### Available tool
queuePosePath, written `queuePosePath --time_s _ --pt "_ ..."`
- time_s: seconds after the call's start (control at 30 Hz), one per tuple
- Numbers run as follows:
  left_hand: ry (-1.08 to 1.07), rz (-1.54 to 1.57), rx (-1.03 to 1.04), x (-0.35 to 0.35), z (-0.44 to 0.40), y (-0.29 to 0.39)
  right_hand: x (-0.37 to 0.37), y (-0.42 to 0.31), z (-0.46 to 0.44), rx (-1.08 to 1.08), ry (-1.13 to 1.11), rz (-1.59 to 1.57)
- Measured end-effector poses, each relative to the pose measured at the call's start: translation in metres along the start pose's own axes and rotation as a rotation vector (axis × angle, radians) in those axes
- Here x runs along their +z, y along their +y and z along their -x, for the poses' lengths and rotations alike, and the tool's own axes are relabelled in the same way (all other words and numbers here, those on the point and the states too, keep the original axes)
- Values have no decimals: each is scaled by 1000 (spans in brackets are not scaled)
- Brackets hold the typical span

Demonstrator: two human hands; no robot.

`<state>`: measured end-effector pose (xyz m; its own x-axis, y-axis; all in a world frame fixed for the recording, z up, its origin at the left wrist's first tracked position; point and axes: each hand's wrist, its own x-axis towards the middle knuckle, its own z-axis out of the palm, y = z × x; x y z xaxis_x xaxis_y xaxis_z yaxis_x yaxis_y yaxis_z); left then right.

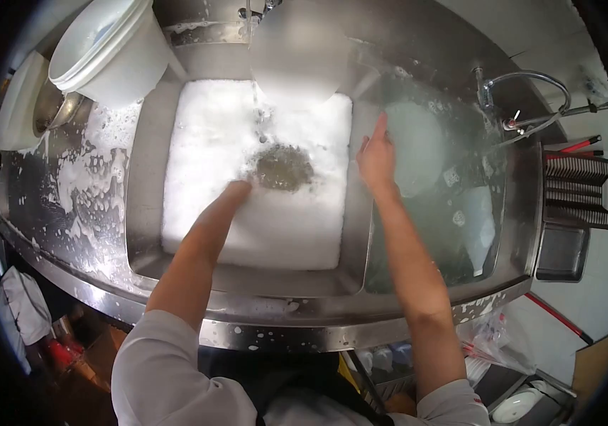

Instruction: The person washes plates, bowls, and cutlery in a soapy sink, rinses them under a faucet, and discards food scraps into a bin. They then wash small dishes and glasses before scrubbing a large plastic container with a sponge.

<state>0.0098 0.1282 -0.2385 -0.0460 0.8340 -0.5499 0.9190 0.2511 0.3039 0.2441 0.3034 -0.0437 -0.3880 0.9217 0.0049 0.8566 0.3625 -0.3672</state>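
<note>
Reaching over the front rim [304,336] of the steel sink, two bare arms stretch forward, probably because the basins are set back from the edge. The left hand [241,187] dips into the thick white foam [208,135] of the left basin beside a darker gap in the suds; only the part near the wrist shows, so whether the fingers are open or closed, and what they may hold, cannot be told. The right hand [378,160] is by the divider [358,234], loosely open with the index finger extended and nothing visible in its grasp; that spread seems suited to touching or steadying rather than clasping. Just beside it, in the cloudy water of the right basin, is a pale round thing [415,145], its outline softened by the water. A pale elongated thing [479,227] lies nearer that basin's right side, perhaps soaking. Farther out, a white bucket [130,67] stands on the foam-streaked left drainboard [66,192], presumably to keep it out of the basins, and a curved tap [485,89] rises behind the right basin. A large pale shape [300,46] beyond the foam is too blurred to identify.
</note>
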Motion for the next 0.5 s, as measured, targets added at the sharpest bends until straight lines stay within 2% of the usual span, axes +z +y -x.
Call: queuePosePath --time_s 0.33,0.43,0.5 --pt "-60 14 2 9 21 10 -7 -6 -1 119 -34 -102" --pt "-74 15 9 10 23 13 -4 -3 -1 97 7 -120" --pt "-81 11 16 12 22 13 -10 -9 -3 145 -57 -113"
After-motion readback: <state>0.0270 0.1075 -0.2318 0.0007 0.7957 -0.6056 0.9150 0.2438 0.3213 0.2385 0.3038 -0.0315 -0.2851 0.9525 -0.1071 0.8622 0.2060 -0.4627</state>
